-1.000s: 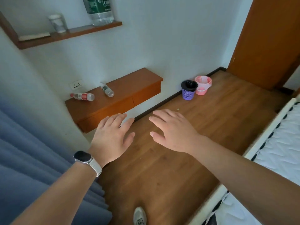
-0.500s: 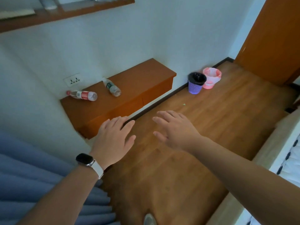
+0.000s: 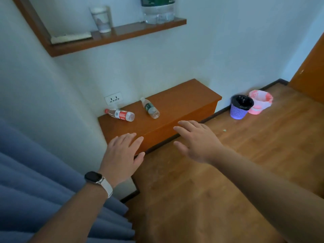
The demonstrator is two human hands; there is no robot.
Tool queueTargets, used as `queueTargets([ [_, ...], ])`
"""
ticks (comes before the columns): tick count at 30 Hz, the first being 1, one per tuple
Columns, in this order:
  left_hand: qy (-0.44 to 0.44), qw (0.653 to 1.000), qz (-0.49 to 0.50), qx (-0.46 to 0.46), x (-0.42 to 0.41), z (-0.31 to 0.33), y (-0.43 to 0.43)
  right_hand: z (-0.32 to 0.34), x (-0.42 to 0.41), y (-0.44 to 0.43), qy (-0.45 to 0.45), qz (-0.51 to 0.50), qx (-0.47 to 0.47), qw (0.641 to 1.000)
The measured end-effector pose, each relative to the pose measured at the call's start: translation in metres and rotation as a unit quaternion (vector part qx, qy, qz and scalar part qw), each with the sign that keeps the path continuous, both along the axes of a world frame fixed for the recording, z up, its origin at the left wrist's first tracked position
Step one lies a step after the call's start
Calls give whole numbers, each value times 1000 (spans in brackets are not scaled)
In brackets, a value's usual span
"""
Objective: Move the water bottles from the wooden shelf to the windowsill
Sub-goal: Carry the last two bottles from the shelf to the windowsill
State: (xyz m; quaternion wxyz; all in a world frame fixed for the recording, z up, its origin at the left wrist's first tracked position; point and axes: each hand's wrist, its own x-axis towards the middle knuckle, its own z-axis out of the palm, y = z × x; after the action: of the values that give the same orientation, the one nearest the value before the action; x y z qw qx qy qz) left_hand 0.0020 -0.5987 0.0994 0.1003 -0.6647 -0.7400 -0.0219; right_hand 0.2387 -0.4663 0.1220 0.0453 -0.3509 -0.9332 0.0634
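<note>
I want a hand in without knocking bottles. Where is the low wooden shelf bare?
Bare: the right half of the low shelf, from the green-label bottle to its right end, and the front strip near the left hand. Crowded: the back left, by the red-label bottle.

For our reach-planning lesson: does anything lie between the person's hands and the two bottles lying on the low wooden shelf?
Nothing visible does. The left hand and right hand are open near the front edge of the wooden shelf; only bare wood lies between them and the red-labelled bottle and green-labelled bottle.
</note>
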Motion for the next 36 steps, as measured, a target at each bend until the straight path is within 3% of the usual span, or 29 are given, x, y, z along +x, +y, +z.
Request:
queueTargets([
  [15,9,999,48,-13,-5,-19,92,-42,-18,117,-19,42,-6,999],
  [24,-4,993,118,11,17,-10,183,-17,-28,233,-11,120,-8,993],
  [36,18,977,213,25,-4,2,215,0,-77,289,15,223,-2,975],
])
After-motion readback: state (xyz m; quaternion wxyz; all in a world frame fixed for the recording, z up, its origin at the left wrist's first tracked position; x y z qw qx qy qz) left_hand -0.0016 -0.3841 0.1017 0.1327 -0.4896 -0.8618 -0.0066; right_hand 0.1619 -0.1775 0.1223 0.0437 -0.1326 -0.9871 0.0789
